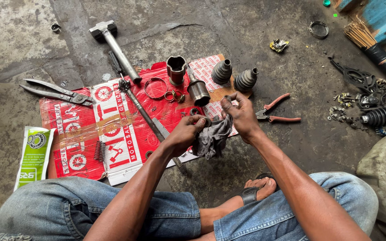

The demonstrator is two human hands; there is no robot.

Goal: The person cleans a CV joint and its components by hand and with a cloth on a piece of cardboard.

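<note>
Just in front of the red cardboard sheet [112, 129], the left hand [185, 133] grips a small metal part while the right hand [242, 115] pinches the grey rag [213, 139], which should wipe slowly around it.

A crumpled grey rag [213, 139] hangs bunched just right of the frame's centre, pinched at its top edge and drooping down over the red cardboard. A small dark metal ring [207, 120], partly hidden, sits against its upper left fold.
</note>
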